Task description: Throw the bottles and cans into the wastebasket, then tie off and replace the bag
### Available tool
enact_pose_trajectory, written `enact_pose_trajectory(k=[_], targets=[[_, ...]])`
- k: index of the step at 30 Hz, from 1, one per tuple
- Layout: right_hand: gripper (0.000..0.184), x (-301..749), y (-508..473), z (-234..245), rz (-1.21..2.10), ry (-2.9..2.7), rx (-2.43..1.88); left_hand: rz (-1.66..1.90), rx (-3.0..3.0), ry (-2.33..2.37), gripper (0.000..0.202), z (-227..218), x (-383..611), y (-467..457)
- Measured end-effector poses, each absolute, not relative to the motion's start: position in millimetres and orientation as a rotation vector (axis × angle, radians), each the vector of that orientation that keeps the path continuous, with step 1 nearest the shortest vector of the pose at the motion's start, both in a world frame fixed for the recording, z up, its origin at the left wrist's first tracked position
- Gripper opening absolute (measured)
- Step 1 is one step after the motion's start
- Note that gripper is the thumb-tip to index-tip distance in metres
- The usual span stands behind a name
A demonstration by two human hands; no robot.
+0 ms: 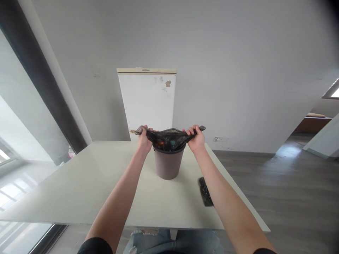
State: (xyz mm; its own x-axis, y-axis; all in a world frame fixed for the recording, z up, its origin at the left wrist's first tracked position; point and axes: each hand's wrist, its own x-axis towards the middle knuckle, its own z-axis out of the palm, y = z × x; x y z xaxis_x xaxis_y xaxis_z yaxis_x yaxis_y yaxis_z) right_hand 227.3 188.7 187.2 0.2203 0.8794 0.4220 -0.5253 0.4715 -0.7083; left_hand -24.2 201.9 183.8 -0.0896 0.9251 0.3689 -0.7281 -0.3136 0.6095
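A greyish-brown trash can (168,165) stands upright on the pale table, with a dark rim. Inside it sits a thin black garbage bag (169,135), its mouth stretched above the rim between my hands. My left hand (144,139) is closed round the bag's left edge, a loose end poking out past the fingers. On the other side, my right hand (196,138) grips the right edge in the same way. Through the bag's dark film show some reddish and green items that I cannot make out.
The table (87,183) reaches far to the left. A folded black plastic bundle (205,192) lies on it, partly behind my right forearm. Beyond the far edge stands a white fridge (147,102) against the grey wall. A wooden floor (249,180) is at the right.
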Motion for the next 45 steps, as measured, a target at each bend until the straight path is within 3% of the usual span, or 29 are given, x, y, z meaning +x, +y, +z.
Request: enact_pose_trajectory(k=[6, 10, 17, 20, 26, 31, 40, 45], targets=[[0.017, 226.7, 176.6, 206.5, 1.304, -1.01, -0.369, 1.572, 0.943, 0.302, 0.009, 199.3, -25.0, 184.7], [0.029, 217.8, 170.2, 216.9, 1.359, -1.192, -0.36, 1.472, 1.121, 0.336, 0.015, 209.3, -10.0, 170.1], [0.015, 184.3, 170.5, 217.4, 1.091, -1.466, -0.678, 1.437, 1.61, 0.635, 0.017, 201.9, 7.6, 165.7], [0.02, 175.2, 171.3, 217.6, 1.143, -1.44, -0.75, 1.47, 1.703, 0.751, 0.012, 199.5, 9.5, 168.5], [0.041, 173.5, 170.7, 213.3, 1.245, -1.51, -0.747, 1.366, 1.657, 0.67, 0.027, 202.1, 10.6, 168.9], [0.043, 175.5, 165.0, 213.9, 1.066, -1.815, -0.755, 1.279, 1.799, 0.707, 0.024, 204.9, 13.8, 166.8], [0.033, 176.6, 160.9, 205.7, 0.922, -1.758, -0.777, 1.493, 1.814, 1.028, 0.014, 200.1, 24.1, 178.2], [0.013, 180.4, 155.8, 194.7, 0.504, -1.846, -0.879, 1.589, 1.811, 1.203, 0.011, 197.0, 27.2, 176.2]])
